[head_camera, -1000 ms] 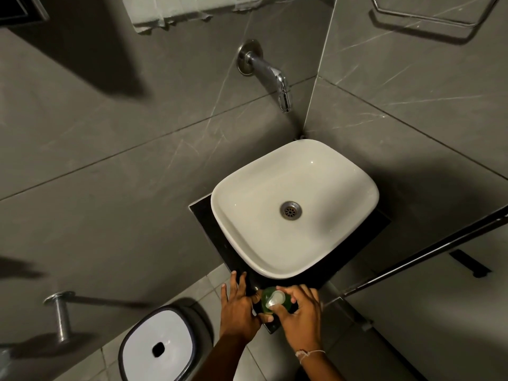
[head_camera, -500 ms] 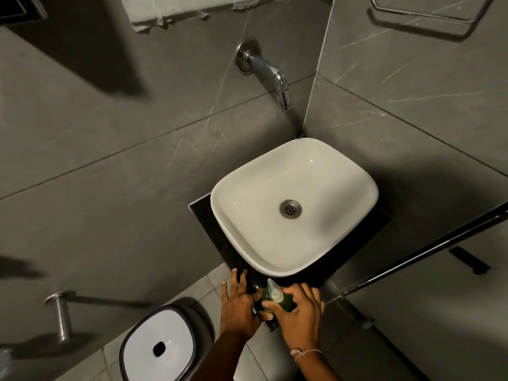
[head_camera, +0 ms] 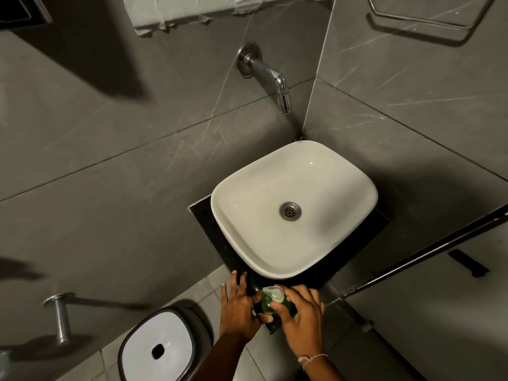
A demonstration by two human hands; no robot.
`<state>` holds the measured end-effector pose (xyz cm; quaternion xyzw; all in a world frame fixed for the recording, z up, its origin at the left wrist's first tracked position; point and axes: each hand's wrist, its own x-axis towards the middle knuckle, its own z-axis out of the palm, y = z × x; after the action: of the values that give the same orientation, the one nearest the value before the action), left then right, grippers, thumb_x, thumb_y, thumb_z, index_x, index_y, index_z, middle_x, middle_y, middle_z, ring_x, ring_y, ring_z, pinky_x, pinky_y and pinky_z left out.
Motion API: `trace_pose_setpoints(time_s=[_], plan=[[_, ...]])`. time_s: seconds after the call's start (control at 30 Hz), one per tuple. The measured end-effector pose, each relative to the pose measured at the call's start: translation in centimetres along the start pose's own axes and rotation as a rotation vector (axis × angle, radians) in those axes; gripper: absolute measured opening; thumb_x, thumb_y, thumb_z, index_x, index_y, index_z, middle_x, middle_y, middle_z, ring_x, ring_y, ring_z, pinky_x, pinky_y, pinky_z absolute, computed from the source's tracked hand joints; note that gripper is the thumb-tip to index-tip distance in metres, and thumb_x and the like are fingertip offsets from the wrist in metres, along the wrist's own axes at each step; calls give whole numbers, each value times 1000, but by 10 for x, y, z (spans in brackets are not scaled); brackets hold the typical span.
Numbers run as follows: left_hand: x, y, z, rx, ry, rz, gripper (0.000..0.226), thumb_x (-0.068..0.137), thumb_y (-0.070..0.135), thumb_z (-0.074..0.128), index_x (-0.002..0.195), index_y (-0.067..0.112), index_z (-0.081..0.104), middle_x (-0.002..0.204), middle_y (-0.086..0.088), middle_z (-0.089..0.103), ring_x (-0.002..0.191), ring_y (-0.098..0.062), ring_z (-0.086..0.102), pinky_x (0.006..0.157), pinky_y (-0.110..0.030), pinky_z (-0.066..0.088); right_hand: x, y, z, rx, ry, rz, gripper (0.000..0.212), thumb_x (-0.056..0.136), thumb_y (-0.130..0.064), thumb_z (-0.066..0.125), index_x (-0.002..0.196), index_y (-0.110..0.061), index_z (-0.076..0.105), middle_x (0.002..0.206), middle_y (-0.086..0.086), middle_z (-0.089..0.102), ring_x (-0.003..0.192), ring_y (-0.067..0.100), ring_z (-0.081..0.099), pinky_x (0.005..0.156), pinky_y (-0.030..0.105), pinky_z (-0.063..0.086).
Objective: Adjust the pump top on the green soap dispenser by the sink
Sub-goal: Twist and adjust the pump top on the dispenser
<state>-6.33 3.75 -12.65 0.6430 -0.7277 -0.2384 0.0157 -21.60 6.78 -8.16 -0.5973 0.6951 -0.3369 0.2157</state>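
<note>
Wrists nearest, thin string band (head_camera: 312, 359) on right. Right hand (head_camera: 301, 320) curled over green soap dispenser (head_camera: 270, 305), grip closed on body, fingertips by pale pump top (head_camera: 273, 292). Left hand (head_camera: 238, 306) flat against dispenser's left side, fingers spread, grip wide. Dispenser upright on black tabletop (head_camera: 214, 237), front corner, just before white sink (head_camera: 291, 207). Beyond, wall tap (head_camera: 270, 75).
</note>
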Motion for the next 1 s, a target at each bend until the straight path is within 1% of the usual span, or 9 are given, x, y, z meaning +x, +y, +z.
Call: trace_pose_setpoints(time_s=[0.17,0.27,0.4,0.53,0.67,0.77,0.87,0.93,1.0], plan=[[0,0,0,-4,-1,-2,61,69,67,65,121,35,60,162,-2,7,147,-25,-17,119,-51,-9,-5,1,4,29,-7,29,34,79,-52,56,109,-41,66,91,-21,53,92,9,44,76,31,34],[-1,0,0,2,1,4,64,69,68,64,124,35,58,163,-2,6,148,-25,-16,120,-51,-8,-5,2,7,71,41,72,28,72,-47,69,98,-37,71,88,-22,51,90,8,44,78,38,42],[-2,0,0,5,-3,0,64,71,65,64,127,37,55,163,-2,5,147,-26,-17,120,-52,-8,-6,1,11,124,83,114,31,59,-37,85,71,-31,57,73,-19,50,82,5,45,67,33,41],[-2,0,0,19,-13,5,60,71,64,64,124,37,57,163,-1,5,147,-27,-17,120,-51,-8,-4,-2,11,109,103,142,36,53,-49,81,69,-33,53,68,-19,47,78,3,44,68,30,33],[-1,-1,1,19,-4,14,53,74,57,65,122,37,58,162,-4,7,147,-27,-18,120,-52,-6,-2,-2,3,11,47,122,38,51,-62,75,79,-42,57,76,-25,47,81,4,43,69,31,27],[-1,0,1,-7,-2,8,60,71,64,65,124,36,58,162,-3,6,147,-25,-18,120,-50,-10,-1,-1,0,20,9,57,45,59,-55,75,101,-43,65,82,-28,48,85,6,45,76,35,37],[-1,0,1,9,3,6,59,71,64,65,122,36,59,163,-2,5,147,-25,-18,119,-50,-10,0,-6,1,94,64,102,32,53,-44,84,73,-34,61,70,-21,47,76,10,45,66,44,45],[-1,0,2,29,7,18,51,73,57,67,119,36,60,162,-2,6,147,-26,-18,119,-50,-9,0,-12,6,173,104,179,48,47,-45,86,59,-33,41,66,-12,44,71,16,45,61,48,45],[-1,-1,2,37,12,15,47,75,52,67,118,36,60,162,-2,7,147,-26,-18,120,-51,-8,0,-15,8,227,128,221,55,44,-51,84,59,-33,35,65,-9,42,69,20,46,61,50,46]])
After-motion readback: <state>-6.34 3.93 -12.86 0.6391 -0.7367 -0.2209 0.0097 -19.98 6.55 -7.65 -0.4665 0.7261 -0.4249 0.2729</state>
